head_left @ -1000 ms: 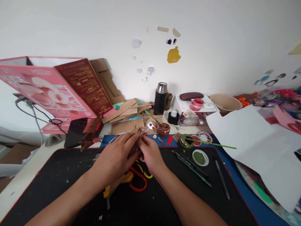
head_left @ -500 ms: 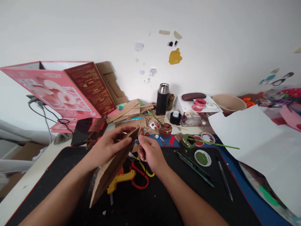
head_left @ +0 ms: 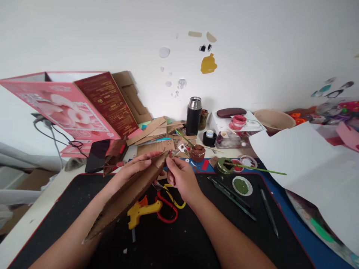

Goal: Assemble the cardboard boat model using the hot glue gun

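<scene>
A long, folded piece of brown cardboard tapers to a point at its far end and slants across the middle of the head view. My left hand is closed round it from the left, some fingers hidden behind it. At the pointed tip, my right hand pinches the cardboard between thumb and fingers. Under and beside the piece, on the black mat, lie a yellow glue gun and scissors with red and yellow handles.
Cardboard scraps pile up behind my hands. A black flask, a brown paint jar and a green paint jar with a brush stand beyond the mat. A green-stained lid and a pen lie right. A pink box stands left.
The cardboard has turned so that its inner fold faces up more, and its near end has swung left over my left forearm. My right hand has closed in on its tip.
</scene>
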A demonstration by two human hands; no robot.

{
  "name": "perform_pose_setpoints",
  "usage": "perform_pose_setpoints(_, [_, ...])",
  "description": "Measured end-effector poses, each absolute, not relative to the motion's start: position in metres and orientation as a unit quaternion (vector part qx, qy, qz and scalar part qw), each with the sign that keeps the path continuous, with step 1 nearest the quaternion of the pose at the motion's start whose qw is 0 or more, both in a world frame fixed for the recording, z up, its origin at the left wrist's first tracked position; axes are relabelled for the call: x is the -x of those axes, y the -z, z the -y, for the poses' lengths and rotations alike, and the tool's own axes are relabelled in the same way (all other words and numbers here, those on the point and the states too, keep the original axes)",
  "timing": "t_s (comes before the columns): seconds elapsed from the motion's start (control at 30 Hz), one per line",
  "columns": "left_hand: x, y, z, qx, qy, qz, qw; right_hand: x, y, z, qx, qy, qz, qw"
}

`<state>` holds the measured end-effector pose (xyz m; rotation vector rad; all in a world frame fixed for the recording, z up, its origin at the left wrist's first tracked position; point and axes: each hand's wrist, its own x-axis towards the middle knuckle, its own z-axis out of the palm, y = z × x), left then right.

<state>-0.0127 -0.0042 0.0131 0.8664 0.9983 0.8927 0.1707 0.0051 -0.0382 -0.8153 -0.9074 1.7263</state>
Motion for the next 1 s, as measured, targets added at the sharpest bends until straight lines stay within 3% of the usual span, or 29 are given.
perform_pose_setpoints(0.5, [-0.003,-0.015,-0.003,-0.387,-0.393,-0.455,0.699,-0.175,0.039,-0.01,0.298,-0.744,0.286,0.526])
perform_pose_setpoints(1.0, [-0.021,-0.017,0.01,-0.341,-0.472,-0.461,0.67,-0.173,0.04,-0.009,0.325,-0.747,0.279,0.508])
